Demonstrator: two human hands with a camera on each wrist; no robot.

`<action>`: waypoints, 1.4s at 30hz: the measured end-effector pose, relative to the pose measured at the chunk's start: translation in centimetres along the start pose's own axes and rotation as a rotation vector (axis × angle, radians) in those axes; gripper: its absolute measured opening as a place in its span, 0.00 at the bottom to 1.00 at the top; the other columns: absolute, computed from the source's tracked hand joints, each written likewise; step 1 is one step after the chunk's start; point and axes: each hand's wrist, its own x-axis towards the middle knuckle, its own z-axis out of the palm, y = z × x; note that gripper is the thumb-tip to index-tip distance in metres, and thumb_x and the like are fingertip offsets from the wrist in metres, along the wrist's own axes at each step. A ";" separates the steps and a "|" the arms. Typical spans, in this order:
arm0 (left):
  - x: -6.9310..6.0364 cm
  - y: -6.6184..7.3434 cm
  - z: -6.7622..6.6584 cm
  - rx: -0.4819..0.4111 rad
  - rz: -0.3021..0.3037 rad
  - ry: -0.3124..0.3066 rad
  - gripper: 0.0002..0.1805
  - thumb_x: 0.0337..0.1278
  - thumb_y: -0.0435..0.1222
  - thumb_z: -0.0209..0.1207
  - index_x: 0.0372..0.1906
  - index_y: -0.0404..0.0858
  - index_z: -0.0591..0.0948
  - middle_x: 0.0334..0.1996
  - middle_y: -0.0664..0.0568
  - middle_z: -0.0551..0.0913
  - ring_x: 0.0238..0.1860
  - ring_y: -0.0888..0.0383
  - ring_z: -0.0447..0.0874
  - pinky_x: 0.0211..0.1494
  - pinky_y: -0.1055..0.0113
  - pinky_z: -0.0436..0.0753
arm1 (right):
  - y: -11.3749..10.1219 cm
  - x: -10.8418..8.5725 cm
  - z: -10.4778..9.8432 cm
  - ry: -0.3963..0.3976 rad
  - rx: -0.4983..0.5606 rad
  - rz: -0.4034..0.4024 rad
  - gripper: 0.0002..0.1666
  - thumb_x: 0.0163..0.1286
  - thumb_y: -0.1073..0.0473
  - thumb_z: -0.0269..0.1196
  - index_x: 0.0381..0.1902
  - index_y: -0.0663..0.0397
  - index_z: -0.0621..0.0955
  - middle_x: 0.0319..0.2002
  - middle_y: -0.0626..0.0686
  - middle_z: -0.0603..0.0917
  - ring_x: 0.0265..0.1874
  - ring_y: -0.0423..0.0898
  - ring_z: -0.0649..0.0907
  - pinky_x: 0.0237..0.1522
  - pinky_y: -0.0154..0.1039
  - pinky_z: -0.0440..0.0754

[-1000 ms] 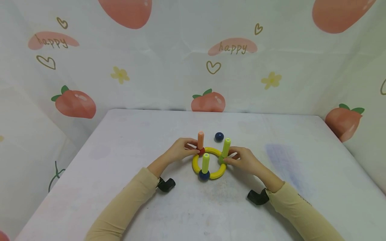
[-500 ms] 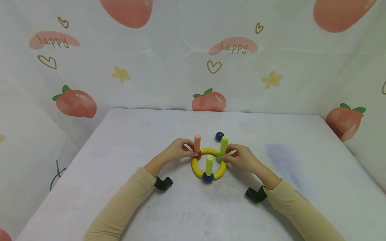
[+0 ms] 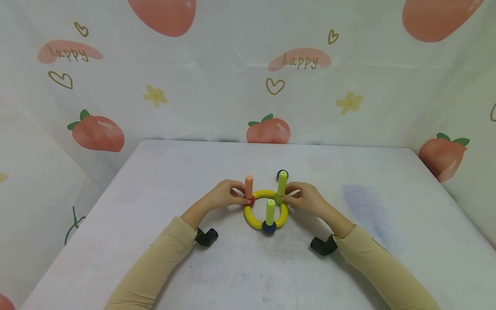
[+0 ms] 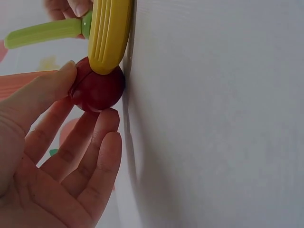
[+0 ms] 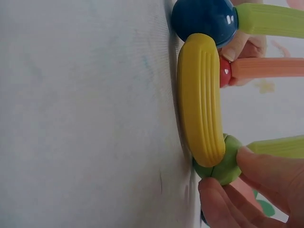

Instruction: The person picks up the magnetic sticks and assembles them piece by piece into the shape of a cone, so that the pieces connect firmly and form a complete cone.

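Observation:
Yellow curved rods [image 3: 252, 218] and three balls join into a ring lying on the table. At its far left, my left hand [image 3: 224, 193] pinches the red ball [image 4: 99, 90], from which an orange rod [image 3: 249, 186] stands up. The thumb and fingers of my right hand [image 3: 308, 200] grip the green ball [image 5: 230, 164] at the far right, below an upright lime rod [image 3: 282, 183]. On the near side, a blue ball [image 3: 269, 227] bears another lime rod [image 3: 270, 211]; neither hand touches it.
A loose dark blue ball [image 3: 280, 177] sits behind the ring, partly hidden by the right lime rod. Black angled pieces [image 3: 207, 237] show at both wrists. A patterned cloth [image 3: 217, 86] hangs behind the white table [image 3: 248, 275].
The ring has turned counterclockwise as seen from above. The red ball came left and nearer, the green one went left and farther, and the near blue ball shifted right. Both hands moved along.

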 end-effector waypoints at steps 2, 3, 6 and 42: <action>0.0 -0.3 -0.2 0.010 0.013 0.004 0.13 0.48 0.38 0.67 0.41 0.39 0.83 0.43 0.48 0.83 0.39 0.57 0.84 0.45 0.67 0.80 | 0.1 0.2 0.0 -0.019 0.029 -0.005 0.16 0.63 0.61 0.62 0.47 0.63 0.79 0.46 0.65 0.81 0.40 0.57 0.85 0.36 0.38 0.84; -0.1 -0.4 -0.3 0.015 0.018 0.007 0.13 0.48 0.38 0.67 0.41 0.40 0.83 0.42 0.48 0.83 0.38 0.58 0.84 0.45 0.66 0.80 | 0.1 0.4 0.0 -0.029 0.045 -0.008 0.16 0.63 0.62 0.62 0.48 0.64 0.79 0.46 0.66 0.81 0.40 0.57 0.85 0.35 0.38 0.84; -0.2 -0.8 -0.6 0.022 0.027 0.013 0.13 0.49 0.38 0.67 0.41 0.40 0.83 0.43 0.47 0.83 0.38 0.58 0.83 0.46 0.66 0.80 | 0.3 0.8 -0.2 -0.044 0.066 -0.008 0.17 0.63 0.62 0.61 0.50 0.63 0.78 0.47 0.65 0.81 0.40 0.55 0.85 0.35 0.36 0.84; -0.7 -1.3 -1.4 -0.006 0.001 0.054 0.16 0.49 0.38 0.67 0.44 0.37 0.82 0.45 0.44 0.83 0.39 0.56 0.83 0.48 0.64 0.80 | 2.0 5.9 -0.6 0.023 0.214 0.308 0.30 0.65 0.57 0.62 0.64 0.52 0.68 0.62 0.64 0.68 0.30 0.41 0.81 0.33 0.29 0.80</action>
